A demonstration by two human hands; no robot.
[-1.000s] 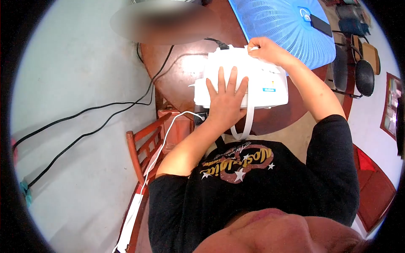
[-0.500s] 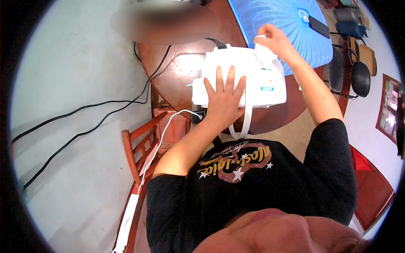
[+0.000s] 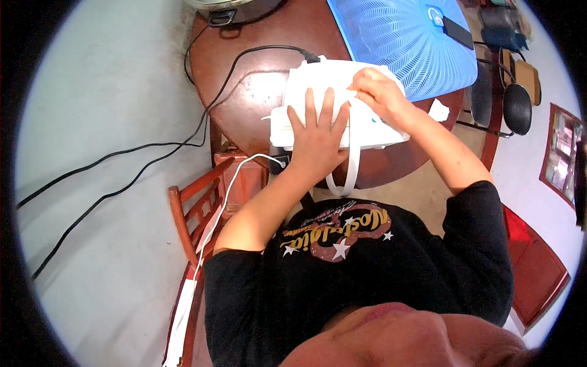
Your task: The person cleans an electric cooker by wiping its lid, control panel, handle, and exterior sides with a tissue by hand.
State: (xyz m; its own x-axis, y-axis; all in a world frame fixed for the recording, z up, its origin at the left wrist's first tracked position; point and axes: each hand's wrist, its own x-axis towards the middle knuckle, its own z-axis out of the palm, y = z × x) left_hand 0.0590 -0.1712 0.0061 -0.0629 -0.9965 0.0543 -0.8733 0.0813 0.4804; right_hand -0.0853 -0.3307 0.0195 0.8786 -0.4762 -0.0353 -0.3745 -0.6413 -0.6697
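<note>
My left hand [image 3: 318, 131] lies flat with spread fingers on the left part of a white appliance [image 3: 306, 79], which has a white strap-like handle [image 3: 354, 153] hanging towards me. Over the appliance's right part, my right hand [image 3: 378, 98] has its fingers pinched together on a crumpled white tissue, which blends into the bright white surface and is mostly hidden. A black plug and cord [image 3: 310, 57] meet the appliance's far edge.
The brown round table [image 3: 244, 122] bears a blue mesh cover [image 3: 397, 37] with a black object [image 3: 457, 33], a pot [image 3: 235, 9] and a crumpled white tissue [image 3: 439, 110]. Black cables [image 3: 134, 147] cross at left, near a red wooden chair [image 3: 189, 208]. Black chairs [image 3: 517, 109] stand at right.
My right hand has come from the appliance's far right edge back towards me and leftward over its top. My left hand keeps its place on the appliance. The view has shifted, showing the pot.
</note>
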